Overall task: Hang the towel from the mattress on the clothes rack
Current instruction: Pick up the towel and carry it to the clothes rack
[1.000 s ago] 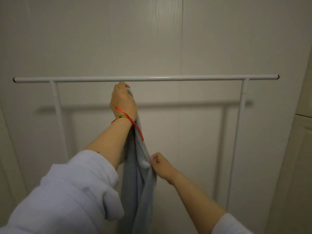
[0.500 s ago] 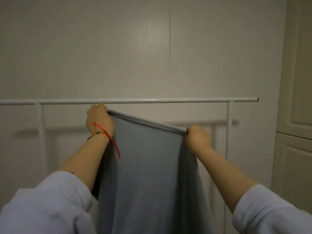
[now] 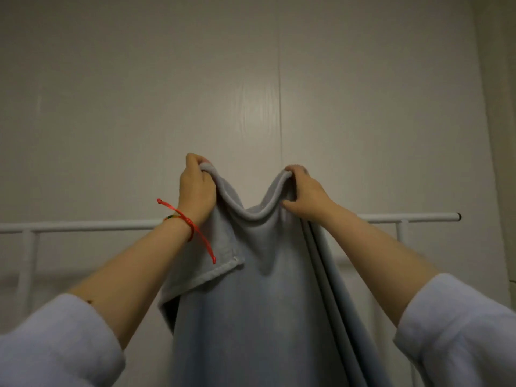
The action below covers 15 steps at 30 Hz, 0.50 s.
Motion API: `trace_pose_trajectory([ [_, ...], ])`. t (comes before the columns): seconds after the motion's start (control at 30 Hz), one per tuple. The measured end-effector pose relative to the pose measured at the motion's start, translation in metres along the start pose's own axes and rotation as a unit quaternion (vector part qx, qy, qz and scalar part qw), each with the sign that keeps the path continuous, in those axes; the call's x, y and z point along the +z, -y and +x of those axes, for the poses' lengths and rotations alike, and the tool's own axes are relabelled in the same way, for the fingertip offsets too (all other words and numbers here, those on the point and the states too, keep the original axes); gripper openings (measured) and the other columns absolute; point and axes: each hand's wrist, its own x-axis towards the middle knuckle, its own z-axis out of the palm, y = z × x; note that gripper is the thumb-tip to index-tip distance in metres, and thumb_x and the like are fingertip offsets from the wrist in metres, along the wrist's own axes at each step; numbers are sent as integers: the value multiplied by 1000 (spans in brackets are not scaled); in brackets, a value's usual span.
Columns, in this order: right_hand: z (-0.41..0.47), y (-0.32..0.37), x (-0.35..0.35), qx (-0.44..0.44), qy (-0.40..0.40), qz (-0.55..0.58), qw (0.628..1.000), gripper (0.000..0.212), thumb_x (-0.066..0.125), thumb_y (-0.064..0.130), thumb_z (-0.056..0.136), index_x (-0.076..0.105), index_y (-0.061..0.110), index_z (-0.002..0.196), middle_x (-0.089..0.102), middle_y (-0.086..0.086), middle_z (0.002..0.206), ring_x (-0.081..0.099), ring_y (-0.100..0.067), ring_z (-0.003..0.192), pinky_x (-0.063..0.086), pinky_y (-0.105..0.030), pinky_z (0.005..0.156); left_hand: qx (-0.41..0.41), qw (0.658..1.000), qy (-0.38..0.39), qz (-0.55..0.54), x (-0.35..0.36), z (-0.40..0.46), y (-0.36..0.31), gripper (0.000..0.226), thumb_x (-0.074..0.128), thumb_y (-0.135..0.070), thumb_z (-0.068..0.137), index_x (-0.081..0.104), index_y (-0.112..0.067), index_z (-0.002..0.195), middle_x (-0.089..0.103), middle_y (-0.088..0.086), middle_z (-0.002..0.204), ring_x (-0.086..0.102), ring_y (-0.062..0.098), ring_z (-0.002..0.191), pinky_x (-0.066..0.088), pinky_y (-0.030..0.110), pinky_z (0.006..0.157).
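A grey towel [image 3: 251,317] hangs down in front of me, its top edge sagging in a curve between my hands. My left hand [image 3: 196,191], with a red string bracelet at the wrist, grips the towel's upper left edge. My right hand [image 3: 303,192] grips the upper right edge. Both hands are raised above the white top bar of the clothes rack [image 3: 83,225], which runs level behind the towel. The towel hides the middle of the bar. I cannot tell whether the cloth touches the bar.
A pale panelled wall [image 3: 251,93] stands close behind the rack. The rack's white uprights [image 3: 26,269] show at left and right, and the bar's black end cap [image 3: 458,217] is at the right.
Both hands have lifted the towel's top edge from below the bar to above it and drawn closer together, so the edge now sags. The view has tilted upward.
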Motion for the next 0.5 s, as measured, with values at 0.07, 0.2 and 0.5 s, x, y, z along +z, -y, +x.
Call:
trace_pose_trajectory([
  [0.07,28,-12,-11,-67,38,-77,994,107,82,29,67,16,11,150,31,-12,153,31,-30,140,29,-35,116,115,991,59,30,12,23,-5,19,35,7,87,47,-3,97,51,8,91,47,20,81,36,10,60],
  [0.2,80,-29,-32,-171,11,-299,939,136,86,46,55,-4,17,153,14,-6,160,12,-27,148,9,-37,123,369,825,265,336,21,66,7,40,59,-29,82,48,-8,114,51,11,122,53,27,102,48,37,94],
  [0.5,154,-60,-17,-193,-116,-427,876,103,66,17,81,-10,13,151,13,-6,160,15,-23,147,-1,-35,122,330,685,235,606,75,115,46,80,57,-37,84,15,-16,148,-3,8,161,27,26,142,22,36,118],
])
